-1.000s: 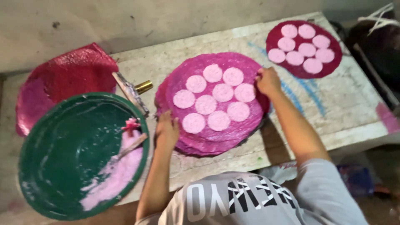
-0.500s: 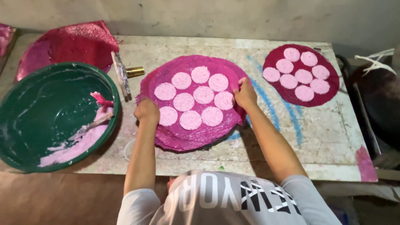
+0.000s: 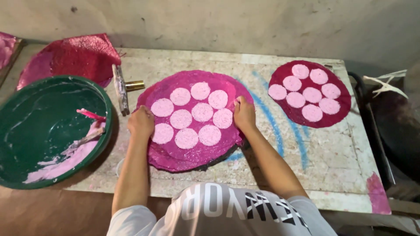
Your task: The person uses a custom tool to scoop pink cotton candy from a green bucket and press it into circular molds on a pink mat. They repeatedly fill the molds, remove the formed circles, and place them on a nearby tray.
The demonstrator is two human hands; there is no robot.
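While both hands grip the edges of the pink round sheet, nine pale discs sit on it at the table's middle.

The left hand is curled on the sheet's left rim, the right hand pinches its right rim. Left of it stands a green basin holding pink paste and a stick. Far right lies a darker sheet with seven discs. A red sheet lies far left, a brass-ended tool just beside it.

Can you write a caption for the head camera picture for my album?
Left hand and right hand grip a pink mat dotted with pale discs.
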